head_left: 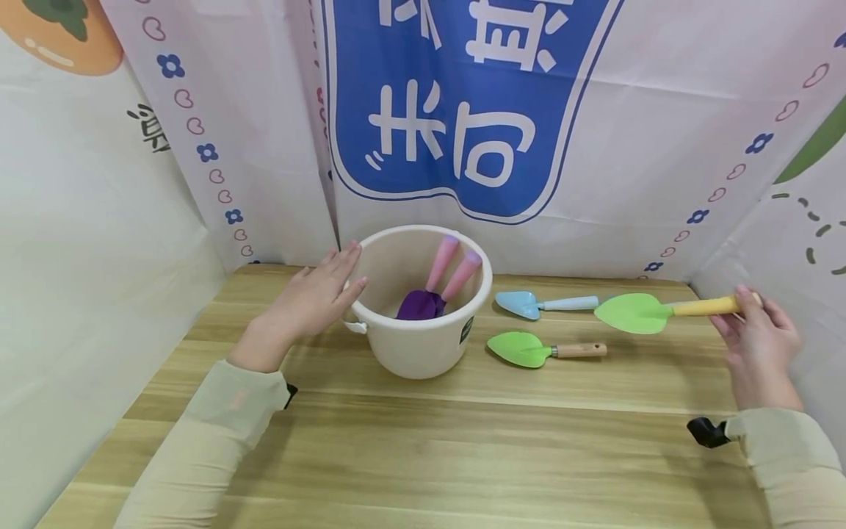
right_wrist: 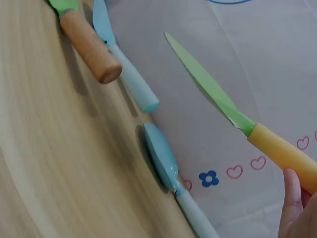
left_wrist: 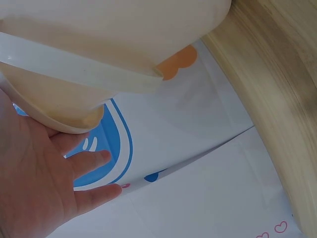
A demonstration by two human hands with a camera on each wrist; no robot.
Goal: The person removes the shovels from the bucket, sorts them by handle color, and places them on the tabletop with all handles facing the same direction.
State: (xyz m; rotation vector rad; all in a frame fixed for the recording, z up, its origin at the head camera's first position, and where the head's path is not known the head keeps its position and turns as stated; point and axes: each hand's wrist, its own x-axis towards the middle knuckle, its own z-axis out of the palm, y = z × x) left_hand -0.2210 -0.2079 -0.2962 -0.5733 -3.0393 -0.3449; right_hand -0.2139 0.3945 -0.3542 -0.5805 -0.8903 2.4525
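A cream bucket [head_left: 413, 353] stands on the wooden table, with two purple trowels [head_left: 415, 304] inside, their pink handles leaning on its right wall. My left hand [head_left: 313, 294] rests at the bucket's left rim, fingers extended; in the left wrist view the fingers [left_wrist: 94, 161] spread past the rim. Raised above the table at the right, my right hand [head_left: 760, 334] grips the yellow handle of a green trowel [head_left: 634, 314], its blade pointing left. Below it, a light blue trowel [right_wrist: 161, 153] lies partly hidden in the head view but shows plainly in the right wrist view.
Right of the bucket lie another light blue trowel [head_left: 520, 303] and a green trowel with a wooden handle [head_left: 518, 348]. A printed cloth [head_left: 628, 176] hangs along the table's back edge and both sides. The bucket's white carry handle [left_wrist: 79, 69] hangs down its outside.
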